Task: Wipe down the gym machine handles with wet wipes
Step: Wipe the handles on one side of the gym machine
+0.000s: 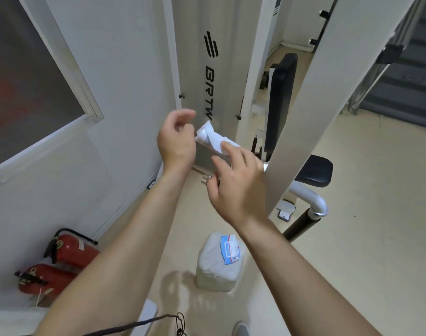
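- A soft white pack of wet wipes [216,263] stands on the floor [364,238] below the hands. Its blue-labelled flap is on top, and a bit of white sheet shows at the opening.
- A crumpled white wipe [208,134] is up at chest height, between the two hands and in front of the white gym machine column [207,57].
- Left hand [177,141]: the fingers [189,128] are loosely curled, with the tips right at the wipe's left end. I cannot tell whether they pinch it.
- Right hand [233,183]: the fingers are half spread and the forefinger tip [225,144] lies on the wipe's right part, which runs on behind the hand. Whether this hand grips it cannot be told.
- Two red fire extinguishers [71,253] lie on the floor by the wall at the left, well apart from the pack.
- The black seat [316,170] of the machine is to the right, behind a white bar.
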A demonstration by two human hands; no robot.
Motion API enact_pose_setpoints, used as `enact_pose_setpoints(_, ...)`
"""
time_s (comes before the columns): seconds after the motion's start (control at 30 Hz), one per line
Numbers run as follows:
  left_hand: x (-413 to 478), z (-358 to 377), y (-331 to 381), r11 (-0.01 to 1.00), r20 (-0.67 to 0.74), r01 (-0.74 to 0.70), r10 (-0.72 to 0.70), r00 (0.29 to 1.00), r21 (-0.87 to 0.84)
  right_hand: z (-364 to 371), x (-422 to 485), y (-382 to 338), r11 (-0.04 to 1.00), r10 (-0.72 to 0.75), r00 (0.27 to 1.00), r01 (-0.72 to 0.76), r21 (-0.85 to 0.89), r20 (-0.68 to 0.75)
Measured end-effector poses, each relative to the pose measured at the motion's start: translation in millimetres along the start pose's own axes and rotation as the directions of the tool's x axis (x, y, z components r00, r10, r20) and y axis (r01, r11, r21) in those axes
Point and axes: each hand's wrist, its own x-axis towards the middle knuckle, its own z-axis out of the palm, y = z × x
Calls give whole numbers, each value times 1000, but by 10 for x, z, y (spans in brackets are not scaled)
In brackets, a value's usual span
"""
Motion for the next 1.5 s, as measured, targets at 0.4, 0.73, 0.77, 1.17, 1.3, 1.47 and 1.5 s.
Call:
enact_pose_setpoints(0.4,267,501,671,-21,789,-891,-457,412,453,-407,-395,225,920,320,830,-157,358,-458)
enact_pose_setpoints(0.73,2,784,535,43,871,-931,-373,321,362,-515,-24,457,515,770,630,-519,682,-102)
enact_pose_setpoints(0.77,-63,795,493,6,903,-937,-271,334,349,-504,2,468,512,773,626,-519,684,-104)
enact_pose_setpoints(1.17,336,748,489,227,842,-882,-464,276,414,-376,74,512,551,759,645,-559,620,-93)
enact_pose_setpoints(1.3,482,730,568,245,687,-804,-679,257,543,-325,78,501,567,757,644,-560,604,-114)
enact_pose_setpoints(1.47,93,740,243,-129,932,-923,28,362,362,-310,174,588,537,788,598,-554,637,-145)
enact_pose_setpoints(1.5,-6,789,96,-133,922,-926,213,322,354,-305,183,602,539,785,603,-549,639,-144)
